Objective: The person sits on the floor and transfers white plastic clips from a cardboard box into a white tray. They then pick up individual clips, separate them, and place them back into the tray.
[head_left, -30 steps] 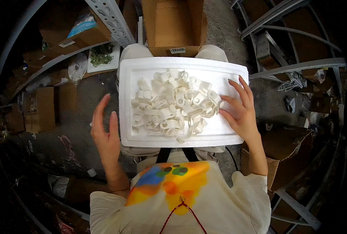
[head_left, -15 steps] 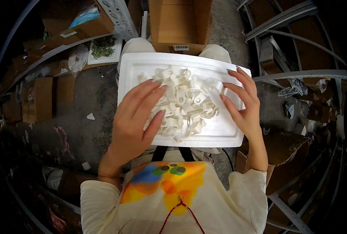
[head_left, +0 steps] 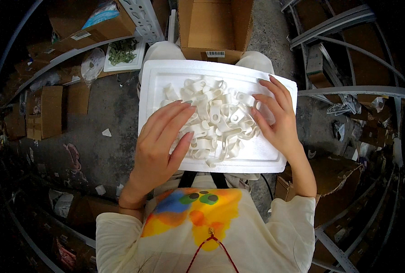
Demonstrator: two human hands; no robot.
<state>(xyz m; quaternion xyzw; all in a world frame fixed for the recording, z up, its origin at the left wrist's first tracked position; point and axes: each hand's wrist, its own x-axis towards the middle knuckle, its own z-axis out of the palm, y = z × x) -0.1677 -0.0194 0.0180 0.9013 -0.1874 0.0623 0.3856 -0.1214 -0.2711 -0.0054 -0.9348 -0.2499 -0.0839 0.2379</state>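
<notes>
We have white curled plastic clips [head_left: 215, 110] heaped mid-way on a white rectangular foam tray [head_left: 267, 152]. Our left hand [head_left: 158, 142], wide, arches over the lower-left edge; our right hand [head_left: 280, 120], also wide, flanks them near the right edge.

White barcode label [head_left: 215, 54] on open brown cardboard box [head_left: 214, 25] beyond fingers [head_left: 166, 119]; plain white label [head_left: 80, 35] on brown carton [head_left: 109, 31], farther left; wording illegible.

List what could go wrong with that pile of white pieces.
The white foam tray appears to rest on the person's legs, so a shift of the legs could tip it. The white pieces are heaped loosely, so some might slide or catch on one another. The left hand covers some of them and could nudge hidden ones.
</notes>
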